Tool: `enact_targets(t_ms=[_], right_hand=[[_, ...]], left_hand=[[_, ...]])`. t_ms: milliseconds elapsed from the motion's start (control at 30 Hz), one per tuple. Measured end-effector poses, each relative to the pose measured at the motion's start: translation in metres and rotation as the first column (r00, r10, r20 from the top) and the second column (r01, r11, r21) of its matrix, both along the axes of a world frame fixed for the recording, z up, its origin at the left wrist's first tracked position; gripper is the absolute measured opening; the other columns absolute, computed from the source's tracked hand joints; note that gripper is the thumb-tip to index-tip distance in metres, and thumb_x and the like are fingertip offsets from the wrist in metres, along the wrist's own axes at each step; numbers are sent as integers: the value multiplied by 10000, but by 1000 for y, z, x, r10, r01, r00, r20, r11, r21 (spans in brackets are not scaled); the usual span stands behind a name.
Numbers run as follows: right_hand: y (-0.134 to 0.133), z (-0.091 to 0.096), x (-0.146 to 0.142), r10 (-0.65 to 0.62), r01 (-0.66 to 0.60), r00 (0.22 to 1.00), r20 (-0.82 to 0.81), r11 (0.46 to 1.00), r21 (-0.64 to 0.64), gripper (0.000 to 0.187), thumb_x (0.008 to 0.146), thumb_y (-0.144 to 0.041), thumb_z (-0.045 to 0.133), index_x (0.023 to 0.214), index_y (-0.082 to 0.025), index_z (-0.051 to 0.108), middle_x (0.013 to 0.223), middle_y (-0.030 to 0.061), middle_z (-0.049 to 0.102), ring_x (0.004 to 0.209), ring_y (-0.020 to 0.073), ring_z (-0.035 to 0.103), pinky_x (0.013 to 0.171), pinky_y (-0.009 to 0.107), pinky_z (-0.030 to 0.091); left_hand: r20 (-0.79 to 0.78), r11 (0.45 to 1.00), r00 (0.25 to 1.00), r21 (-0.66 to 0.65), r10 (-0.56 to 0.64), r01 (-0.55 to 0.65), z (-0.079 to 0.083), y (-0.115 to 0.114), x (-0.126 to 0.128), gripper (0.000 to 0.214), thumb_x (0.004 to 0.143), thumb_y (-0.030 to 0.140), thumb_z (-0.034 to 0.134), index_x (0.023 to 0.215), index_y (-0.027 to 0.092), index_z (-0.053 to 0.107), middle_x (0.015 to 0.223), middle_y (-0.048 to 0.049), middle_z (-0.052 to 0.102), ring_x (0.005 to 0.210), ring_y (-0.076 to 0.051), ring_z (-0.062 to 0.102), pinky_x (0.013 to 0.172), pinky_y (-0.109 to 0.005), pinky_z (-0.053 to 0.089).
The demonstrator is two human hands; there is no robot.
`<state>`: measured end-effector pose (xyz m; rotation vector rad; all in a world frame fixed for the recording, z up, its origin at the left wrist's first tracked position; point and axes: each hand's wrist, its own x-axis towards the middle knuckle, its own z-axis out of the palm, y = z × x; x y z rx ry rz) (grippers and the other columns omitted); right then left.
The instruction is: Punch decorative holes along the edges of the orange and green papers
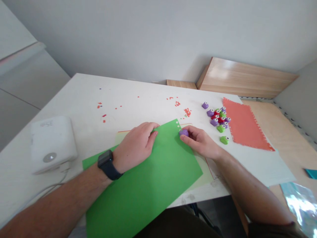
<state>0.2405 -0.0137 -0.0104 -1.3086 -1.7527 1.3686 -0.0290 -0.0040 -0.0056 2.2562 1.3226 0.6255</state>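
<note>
A large green sheet of paper (151,185) lies slanted across the front of the table, its near corner hanging past the edge. My left hand (137,142), with a dark watch on the wrist, pinches the sheet's upper edge. In my right hand (199,140) is a purple craft punch (184,132), gripped between thumb and fingers at the sheet's right edge. Small punched holes (177,124) run along that edge near the top corner. Beneath the green sheet, pale yellowish paper (203,181) shows at the sides.
Several purple, red and green punches (218,117) cluster at the right, beside a red sheet with punched edges (247,124). Red paper bits (187,112) are scattered over the white table (138,112). A white box-shaped device (53,142) with a cable stands at the left.
</note>
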Motion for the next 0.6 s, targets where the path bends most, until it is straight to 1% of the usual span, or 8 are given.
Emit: enact_targets(t_ms=[233,433,600], right_hand=[[0,6,-1,9,-10,1000,-17,999,-54,332,984,-500,617,1065,-178,638,864,14,569,751,144,493,669,277,432],[0,6,1,38,-37,999,25,999,-36,342,988,-518,603,1037,-182,644,870,17,581,751,147,497,691,287,444],[-1,7,2,69,-68,996,53,997,-20,357,990,-538,593,989,-183,633,858,17,588,745,149,506,681,285,445]], left_hand=[[1,1000,1000,-12,-7,7,0,0,-1,251,1050,271,437,1190,167,618,1153,-99,694,1065,-260,638,964,-429,489],[11,1000,1000,-3,-13,13,0,0,0,256,1052,269,440,1206,168,617,1152,-94,695,1066,-253,638,967,-423,492],[15,1000,1000,3,-13,13,1,-2,0,241,1053,277,441,1176,177,623,1125,-87,698,1044,-249,643,950,-419,498]])
